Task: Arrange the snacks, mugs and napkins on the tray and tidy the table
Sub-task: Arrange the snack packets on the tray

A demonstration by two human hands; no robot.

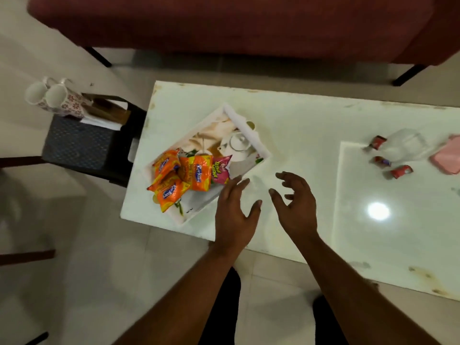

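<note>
Evidently the snacks are partly dealt with: the orange packets and a pink packet lie heaped in the near-left end of the tray, which sits askew on the left part of the tabletop. The left hand is spread flat with its fingertips at the tray's near-right edge, and I cannot tell whether it touches. The right hand hangs just beside it over bare tabletop, fingers loosely bent. Neither hand grasps anything. I'd say the person is between pick-ups, perhaps about to square the tray. What remains lies well apart from both hands: the small red sweets and the pink napkins far out to the right, by a clear glass, and the mugs off the tabletop on a dark stand at far left. The next move calls for a long reach right.
</note>
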